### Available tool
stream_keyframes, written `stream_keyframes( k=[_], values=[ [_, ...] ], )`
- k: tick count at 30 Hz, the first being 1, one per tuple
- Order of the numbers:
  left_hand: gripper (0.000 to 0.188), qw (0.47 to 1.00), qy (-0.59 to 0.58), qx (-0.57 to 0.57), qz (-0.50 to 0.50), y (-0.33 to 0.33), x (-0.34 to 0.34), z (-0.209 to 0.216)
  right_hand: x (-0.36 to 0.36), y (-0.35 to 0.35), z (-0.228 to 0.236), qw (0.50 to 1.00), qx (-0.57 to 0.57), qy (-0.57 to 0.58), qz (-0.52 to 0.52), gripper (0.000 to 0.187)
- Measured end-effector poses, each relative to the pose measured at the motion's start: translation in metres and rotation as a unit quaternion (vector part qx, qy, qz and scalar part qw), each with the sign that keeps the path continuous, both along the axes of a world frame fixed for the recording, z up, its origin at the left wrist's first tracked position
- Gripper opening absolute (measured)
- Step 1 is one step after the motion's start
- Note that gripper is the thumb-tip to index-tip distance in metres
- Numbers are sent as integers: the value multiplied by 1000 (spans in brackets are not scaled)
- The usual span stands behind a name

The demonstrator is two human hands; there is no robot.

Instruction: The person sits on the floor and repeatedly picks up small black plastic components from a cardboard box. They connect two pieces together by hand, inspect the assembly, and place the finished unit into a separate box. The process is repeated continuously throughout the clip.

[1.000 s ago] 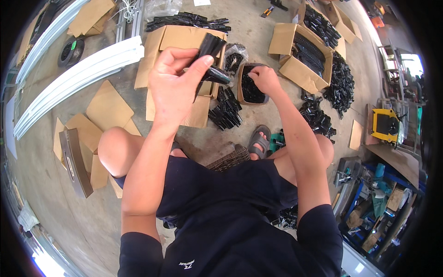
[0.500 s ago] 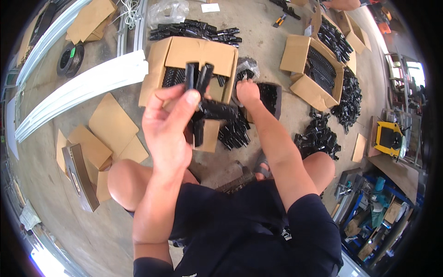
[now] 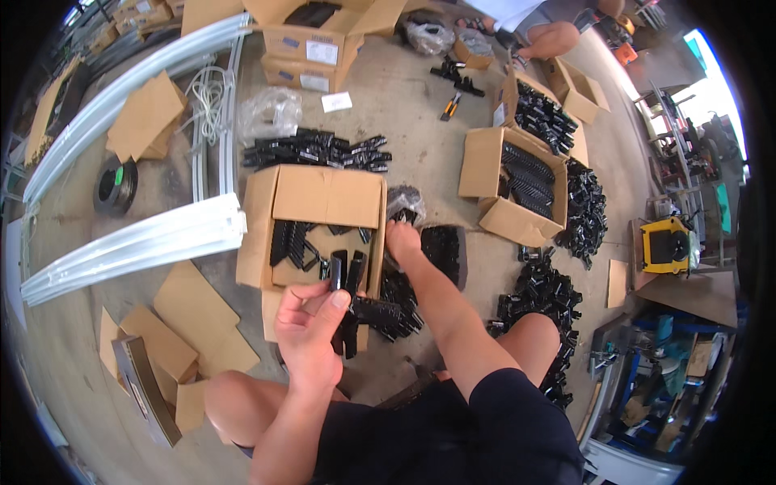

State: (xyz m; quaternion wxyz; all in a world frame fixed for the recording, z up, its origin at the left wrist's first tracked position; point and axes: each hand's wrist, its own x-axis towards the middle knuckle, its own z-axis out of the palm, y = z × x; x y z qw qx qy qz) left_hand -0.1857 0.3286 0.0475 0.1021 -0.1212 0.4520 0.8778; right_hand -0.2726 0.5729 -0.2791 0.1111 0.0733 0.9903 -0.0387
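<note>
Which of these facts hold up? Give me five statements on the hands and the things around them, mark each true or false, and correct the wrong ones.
1. The left hand holds a black part. True.
2. The right hand is on the yellow-framed object. False: the right hand is at the clear plastic bag, well away from the yellow-framed object.
3. A white sheet lies on the floor. True.
4. The orange-handled tool is inside a cardboard box. False: the tool lies on the floor.
5. The open box in front of the left hand has black pieces in it. True.
</note>
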Motion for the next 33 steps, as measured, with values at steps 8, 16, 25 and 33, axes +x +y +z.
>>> stream_keyframes(
  k=[8, 16, 25, 33],
  values=[
    [18, 1000, 6, 16, -9, 6, 12, 5, 8, -3, 7, 999, -25, -17, -19, 22],
    [17, 999, 22, 28, 15, 10, 8, 18, 17, 1, 69, 994, -107, 11, -15, 20],
    [12, 998, 61, 24, -20, 20, 21, 11, 45, 24, 188, 941, -274, 195, -42, 19],
    [10, 995, 76, 41, -41, 32, 23, -13, 124, -10, 339, 696, -684, 164, -145, 15]
  ],
)
